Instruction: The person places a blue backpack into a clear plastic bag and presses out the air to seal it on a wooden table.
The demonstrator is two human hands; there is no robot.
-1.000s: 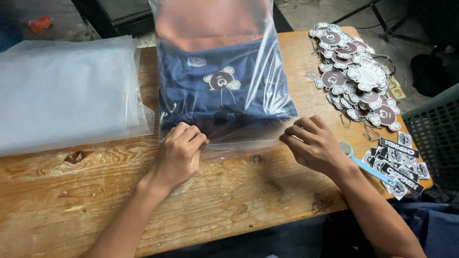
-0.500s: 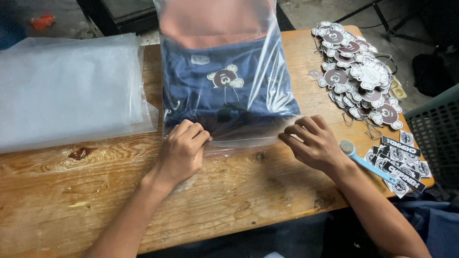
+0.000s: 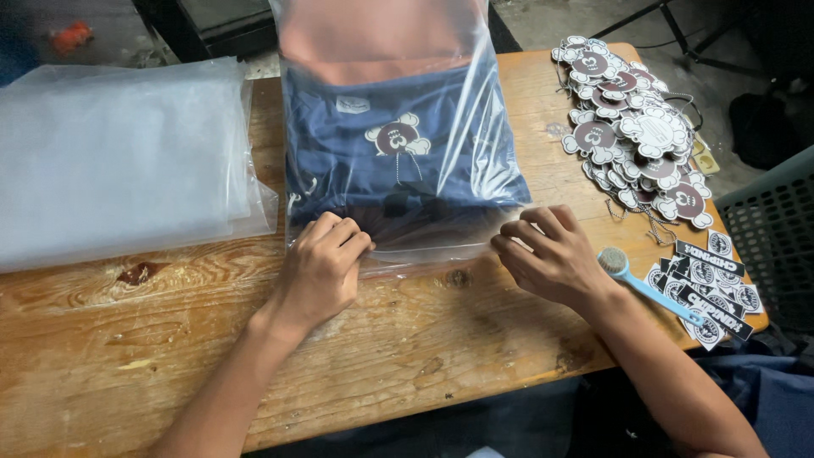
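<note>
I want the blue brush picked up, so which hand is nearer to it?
Right. The right hand rests at the plastic bag's near edge, just left of the brush. The left hand is farther left, across the bag.

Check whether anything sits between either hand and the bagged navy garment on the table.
Nothing visible does. The left hand and right hand both rest directly on the near edge of the clear bag holding the navy garment.

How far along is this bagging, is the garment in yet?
Done: the navy garment lies inside the clear bag. In hand: left hand and right hand press the bag's near edge on the table. Left: that edge looks unsealed.
</note>
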